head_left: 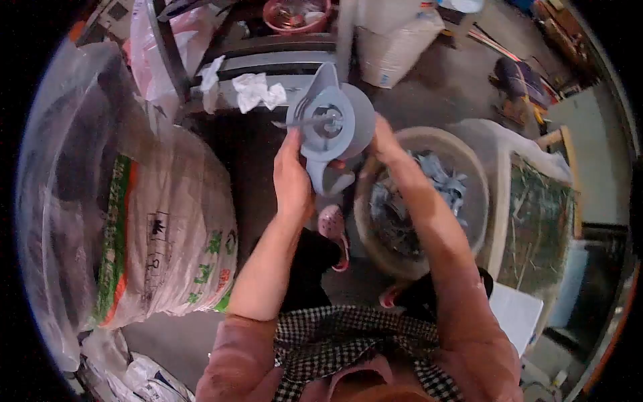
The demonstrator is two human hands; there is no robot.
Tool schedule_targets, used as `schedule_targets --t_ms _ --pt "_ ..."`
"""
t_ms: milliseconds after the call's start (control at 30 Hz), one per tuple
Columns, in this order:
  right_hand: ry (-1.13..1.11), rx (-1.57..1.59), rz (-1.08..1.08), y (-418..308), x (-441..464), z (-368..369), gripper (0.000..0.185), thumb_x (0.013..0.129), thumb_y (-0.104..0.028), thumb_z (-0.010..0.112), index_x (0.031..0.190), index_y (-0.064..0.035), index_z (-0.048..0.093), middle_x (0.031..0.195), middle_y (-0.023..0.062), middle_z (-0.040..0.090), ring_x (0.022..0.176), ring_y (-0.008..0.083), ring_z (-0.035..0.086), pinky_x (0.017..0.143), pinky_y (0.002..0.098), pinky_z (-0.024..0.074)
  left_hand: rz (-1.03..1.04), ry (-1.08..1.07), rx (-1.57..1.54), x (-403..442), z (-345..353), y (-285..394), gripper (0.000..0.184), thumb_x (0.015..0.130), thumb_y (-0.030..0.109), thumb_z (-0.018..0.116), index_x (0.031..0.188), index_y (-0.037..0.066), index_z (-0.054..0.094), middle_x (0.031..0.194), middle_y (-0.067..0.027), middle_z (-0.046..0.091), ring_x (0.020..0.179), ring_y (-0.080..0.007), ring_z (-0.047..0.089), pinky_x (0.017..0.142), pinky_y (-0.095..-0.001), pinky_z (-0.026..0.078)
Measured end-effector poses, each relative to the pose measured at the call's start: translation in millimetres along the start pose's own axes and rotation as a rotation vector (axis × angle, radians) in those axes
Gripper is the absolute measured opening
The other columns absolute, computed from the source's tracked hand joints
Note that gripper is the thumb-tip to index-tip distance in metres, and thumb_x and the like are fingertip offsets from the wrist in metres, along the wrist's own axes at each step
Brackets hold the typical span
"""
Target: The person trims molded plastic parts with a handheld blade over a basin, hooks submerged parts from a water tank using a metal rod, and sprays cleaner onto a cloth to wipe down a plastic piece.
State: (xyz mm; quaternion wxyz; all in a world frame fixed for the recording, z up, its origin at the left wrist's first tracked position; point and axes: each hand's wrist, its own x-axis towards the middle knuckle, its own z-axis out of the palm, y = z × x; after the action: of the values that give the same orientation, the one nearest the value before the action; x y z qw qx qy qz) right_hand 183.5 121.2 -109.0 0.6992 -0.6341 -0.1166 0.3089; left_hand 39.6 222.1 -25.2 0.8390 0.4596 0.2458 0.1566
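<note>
A grey plastic jug (362,117) with a pointed spout and a loop handle is held up in front of me, its round opening turned towards me. My left hand (293,174) is closed on its left side near the handle. A thin, dark strip, perhaps a blade, crosses the opening beside my left fingertips; I cannot tell what it is. My right hand (383,139) is wrapped round the jug's right side, its fingers mostly hidden behind the body. Beneath my right forearm stands a round tub (365,234) holding grey plastic scraps (439,181).
A large woven sack (181,228) in clear plastic stands at left. Ahead is a metal frame (268,61) with white scraps (254,92) and a red basin (295,30). A pale sack (395,47) stands beyond. At right is a wooden-framed panel (536,221).
</note>
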Motion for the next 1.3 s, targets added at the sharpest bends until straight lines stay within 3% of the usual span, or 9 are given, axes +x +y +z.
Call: schedule_targets --t_ms 233,400,500,567,600,800,1100,1200,1300 --pt "0.285 -0.262 -0.215 -49.3 -202.1 -75.8 0.009 0.088 -0.015 0.047 0.09 -0.0066 0.046 0.07 -0.0026 0.039 0.06 0.0087 0.038 0.052 0.0197 0.0305 -0.322 -0.522 -0.002 -50.8 57.1 -32.8 0.042 0.092 0.041 0.032 0.096 0.002 0.047 0.067 -0.0109 0.054 0.043 -0.0206 0.047 0.039 -0.0299 0.036" --pt "0.333 -0.128 -0.249 -40.8 -273.6 -99.4 0.019 0.087 -0.015 0.049 0.104 -0.0051 0.049 0.075 -0.0005 0.047 0.062 0.0067 0.038 0.055 0.0206 0.0326 -0.259 -0.609 0.057 -104.3 108.6 -53.3 0.038 0.093 0.035 0.029 0.09 0.003 0.048 0.056 -0.0081 0.05 0.031 -0.0173 0.035 0.034 -0.0284 0.027" --pt "0.438 -0.171 -0.264 -28.8 -291.5 -111.5 0.022 0.084 -0.012 0.049 0.103 -0.0037 0.055 0.067 0.0038 0.053 0.059 0.0102 0.045 0.053 0.0239 0.0365 -0.268 -0.615 0.09 -127.4 120.1 -68.6 0.037 0.093 0.034 0.029 0.089 0.003 0.049 0.055 -0.0077 0.05 0.031 -0.0167 0.035 0.033 -0.0287 0.027" --pt "0.533 -0.585 -0.653 -19.5 -297.3 -118.5 0.018 0.081 -0.011 0.048 0.093 -0.0007 0.057 0.075 0.0089 0.06 0.069 0.0183 0.055 0.061 0.0309 0.0419 -0.256 -0.642 0.125 -138.3 127.3 -81.8 0.038 0.093 0.035 0.03 0.092 0.002 0.048 0.056 -0.0079 0.051 0.031 -0.0163 0.035 0.033 -0.0286 0.026" --pt "0.455 -0.633 -0.584 -17.9 -302.7 -127.1 0.027 0.076 -0.008 0.05 0.101 -0.0011 0.053 0.088 0.0217 0.059 0.086 0.0379 0.056 0.071 0.0396 0.0435 -0.258 -0.63 0.15 -141.9 131.7 -86.1 0.038 0.093 0.035 0.03 0.093 0.002 0.048 0.055 -0.0079 0.05 0.031 -0.0162 0.035 0.033 -0.0283 0.026" --pt "0.589 -1.125 -0.763 -12.4 -322.3 -153.8 0.018 0.066 -0.005 0.05 0.084 -0.0006 0.053 0.077 0.0182 0.057 0.072 0.0412 0.053 0.063 0.0457 0.0413 -0.264 -0.669 0.219 -154.3 141.8 -101.4 0.044 0.092 0.039 0.029 0.091 0.001 0.051 0.05 -0.0063 0.048 0.03 -0.0159 0.034 0.032 -0.0271 0.025" --pt "0.468 -1.073 -0.696 -3.1 -311.8 -169.2 0.021 0.066 -0.008 0.055 0.086 -0.0015 0.054 0.079 0.0182 0.058 0.073 0.0393 0.055 0.063 0.0427 0.0427 -0.416 -0.66 0.092 -148.9 143.9 -104.1 0.043 0.092 0.036 0.03 0.08 0.001 0.053 0.047 -0.0078 0.047 0.029 -0.0169 0.035 0.031 -0.0279 0.027" --pt "0.425 -1.004 -0.719 -9.6 -319.0 -165.9 0.027 0.069 -0.015 0.057 0.092 -0.0023 0.059 0.09 0.0154 0.06 0.086 0.0369 0.055 0.077 0.0425 0.0422 -0.45 -0.658 0.11 -148.6 142.3 -108.6 0.046 0.091 0.042 0.029 0.096 0.0 0.048 0.046 -0.0071 0.045 0.028 -0.0166 0.034 0.029 -0.0282 0.025" --pt "0.518 -0.988 -0.695 -19.7 -327.1 -158.6 0.024 0.068 -0.012 0.058 0.089 -0.001 0.06 0.086 0.019 0.061 0.082 0.0368 0.059 0.07 0.0357 0.0462 -0.393 -0.852 0.229 -147.1 139.8 -102.3 0.045 0.091 0.04 0.03 0.1 -0.001 0.046 0.048 -0.009 0.047 0.027 -0.0167 0.033 0.03 -0.0285 0.027"
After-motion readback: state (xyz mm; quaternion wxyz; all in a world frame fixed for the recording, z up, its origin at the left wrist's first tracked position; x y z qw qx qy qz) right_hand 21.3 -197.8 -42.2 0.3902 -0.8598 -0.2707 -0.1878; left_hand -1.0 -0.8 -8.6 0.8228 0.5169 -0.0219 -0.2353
